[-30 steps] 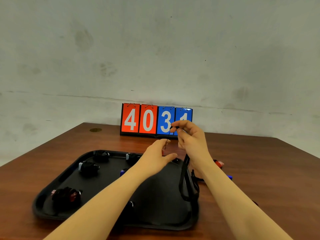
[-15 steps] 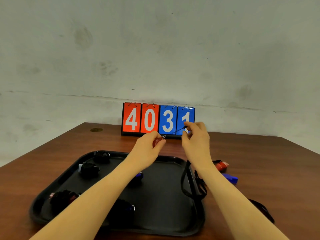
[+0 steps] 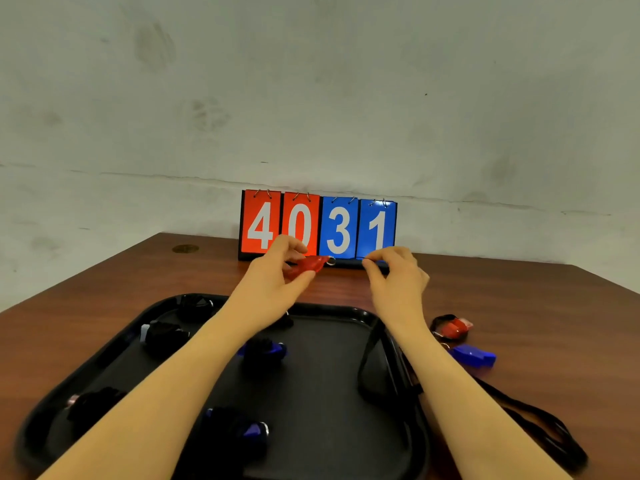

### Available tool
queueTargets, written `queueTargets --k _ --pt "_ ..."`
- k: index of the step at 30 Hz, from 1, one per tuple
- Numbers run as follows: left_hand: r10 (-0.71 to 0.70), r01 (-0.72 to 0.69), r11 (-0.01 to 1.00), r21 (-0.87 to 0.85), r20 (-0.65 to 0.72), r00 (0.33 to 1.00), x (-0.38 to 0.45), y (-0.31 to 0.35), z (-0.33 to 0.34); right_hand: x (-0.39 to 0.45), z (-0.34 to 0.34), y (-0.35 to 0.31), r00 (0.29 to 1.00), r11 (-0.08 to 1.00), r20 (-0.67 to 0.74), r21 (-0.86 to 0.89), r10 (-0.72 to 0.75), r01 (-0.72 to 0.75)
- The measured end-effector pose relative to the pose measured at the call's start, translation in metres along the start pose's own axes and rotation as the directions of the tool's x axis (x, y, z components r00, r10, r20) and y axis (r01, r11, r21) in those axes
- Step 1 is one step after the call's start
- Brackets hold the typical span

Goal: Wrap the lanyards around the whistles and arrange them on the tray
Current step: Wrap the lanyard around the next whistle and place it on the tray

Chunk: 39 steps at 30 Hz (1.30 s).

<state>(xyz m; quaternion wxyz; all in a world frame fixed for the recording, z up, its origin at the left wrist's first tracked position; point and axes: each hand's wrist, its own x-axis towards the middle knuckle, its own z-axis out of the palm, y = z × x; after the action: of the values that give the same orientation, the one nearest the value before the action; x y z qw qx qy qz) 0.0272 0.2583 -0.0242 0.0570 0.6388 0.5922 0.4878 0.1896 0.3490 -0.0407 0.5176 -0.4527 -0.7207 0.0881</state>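
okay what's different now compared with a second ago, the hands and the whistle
The hands have drawn apart: left hand still grips the red whistle, now plainly showing; right hand moved right, still pinching the black lanyard, pulled taut. Tray, its wrapped whistles and the scoreboard stayed.

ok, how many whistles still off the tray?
3: a red whistle gripped in the left hand, plus a red one and a blue one on the table right of the tray. Arms may hide more.

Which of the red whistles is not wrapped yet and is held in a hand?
The red whistle gripped by the left hand, raised before the scoreboard. The other red whistle lies on the table, right of the tray.
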Motion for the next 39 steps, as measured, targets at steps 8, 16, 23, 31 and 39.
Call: queueTargets --k 8,16,23,31,39 --pt "-0.142 0.099 0.935 -0.342 -0.103 0.985 -0.002 -0.003 -0.010 0.000 -0.013 -0.014 0.942 0.666 0.233 0.666 0.242 -0.336" --pt "-0.294 0.236 0.786 -0.572 -0.010 0.956 -0.002 -0.011 -0.010 0.000 -0.020 -0.009 0.888 0.359 0.338 0.823 0.312 -0.440" --pt "-0.333 0.317 0.693 -0.647 0.102 0.937 -0.004 -0.009 -0.014 -0.002 -0.014 -0.004 0.941 0.670 0.187 0.665 0.280 -0.332" --pt "-0.379 0.368 0.532 -0.763 0.174 0.909 -0.008 -0.003 -0.008 -0.019 0.006 -0.025 0.897 0.971 0.381 0.004 -0.223 0.240" --pt "-0.355 0.294 0.835 -0.465 -0.046 0.934 -0.010 -0.006 -0.003 -0.029 0.001 -0.043 0.803 0.946 0.501 0.200 -0.323 0.256"
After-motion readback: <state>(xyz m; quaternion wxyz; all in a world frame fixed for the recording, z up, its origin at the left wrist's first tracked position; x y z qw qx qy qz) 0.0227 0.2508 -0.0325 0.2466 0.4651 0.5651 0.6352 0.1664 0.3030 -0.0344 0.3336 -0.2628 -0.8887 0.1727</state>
